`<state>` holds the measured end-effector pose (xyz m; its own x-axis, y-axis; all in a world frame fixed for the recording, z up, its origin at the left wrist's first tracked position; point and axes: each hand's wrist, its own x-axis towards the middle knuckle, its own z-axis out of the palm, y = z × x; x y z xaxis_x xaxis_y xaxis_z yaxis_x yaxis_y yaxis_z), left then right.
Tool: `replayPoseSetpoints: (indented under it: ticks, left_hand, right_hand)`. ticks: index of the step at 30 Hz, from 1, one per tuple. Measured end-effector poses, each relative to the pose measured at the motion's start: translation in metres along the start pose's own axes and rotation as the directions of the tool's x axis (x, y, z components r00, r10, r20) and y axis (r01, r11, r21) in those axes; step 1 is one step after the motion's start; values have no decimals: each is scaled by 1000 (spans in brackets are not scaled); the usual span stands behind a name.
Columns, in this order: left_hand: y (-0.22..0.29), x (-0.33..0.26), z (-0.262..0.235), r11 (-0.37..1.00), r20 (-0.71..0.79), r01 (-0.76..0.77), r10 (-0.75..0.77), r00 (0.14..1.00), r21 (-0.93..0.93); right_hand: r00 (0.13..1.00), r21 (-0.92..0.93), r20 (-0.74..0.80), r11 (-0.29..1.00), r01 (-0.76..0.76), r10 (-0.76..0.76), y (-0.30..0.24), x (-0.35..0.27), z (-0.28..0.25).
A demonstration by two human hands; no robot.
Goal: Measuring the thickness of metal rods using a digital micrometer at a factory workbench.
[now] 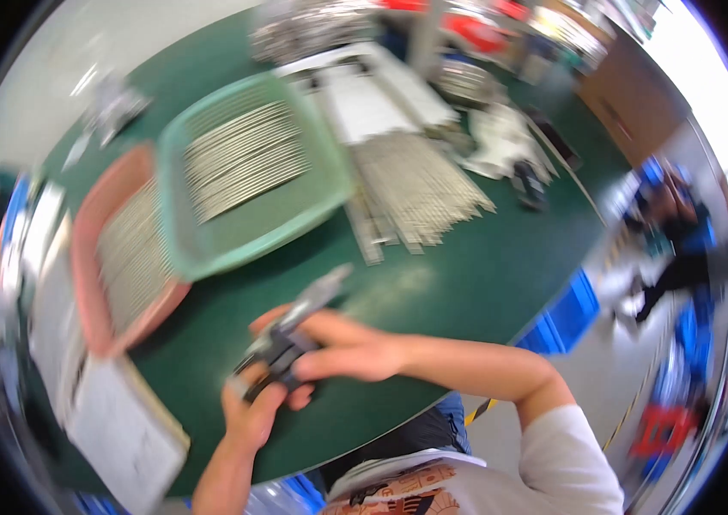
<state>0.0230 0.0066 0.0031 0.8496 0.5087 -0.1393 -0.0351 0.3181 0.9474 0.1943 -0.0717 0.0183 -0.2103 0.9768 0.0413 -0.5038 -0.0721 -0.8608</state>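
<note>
Both hands, left hand (254, 412) and right hand (348, 348), closed around a dark grey tool (288, 339), tip jutting beyond the fingertips. Could slip, given blur and partial grip; could knock the green basket (330, 206) just ahead.

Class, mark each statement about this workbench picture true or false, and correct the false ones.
1. Both hands, left hand and right hand, grip a dark tool. True.
2. The green basket holds long pale strips. True.
3. The table is red. False: it is dark green.
4. The pink basket lies right of the green one. False: it lies to its left.
</note>
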Motion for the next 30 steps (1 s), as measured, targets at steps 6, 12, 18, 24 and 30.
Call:
replayPoseSetpoints:
  ticks: [6,12,18,24,30]
  left_hand:
    - [9,-6,-9,950,79,157,-140,987,-271]
    - [-1,-9,-18,961,204,137,-89,975,-238]
    - [-1,-4,-18,940,276,212,-136,951,-267]
    - [2,-3,-20,907,283,274,-185,941,-318]
    - [2,-5,-19,921,285,247,-161,945,-300]
  right_hand:
    - [862,-340,-416,929,146,-288,-8,0,-33]
    - [813,-555,-405,819,145,-418,-5,-23,-42]
    - [854,-773,-201,613,163,-480,-13,-31,-52]
    - [627,-863,-241,459,211,-741,-7,-7,-34]
    - [943,-872,-27,469,140,-333,-23,-37,-62]
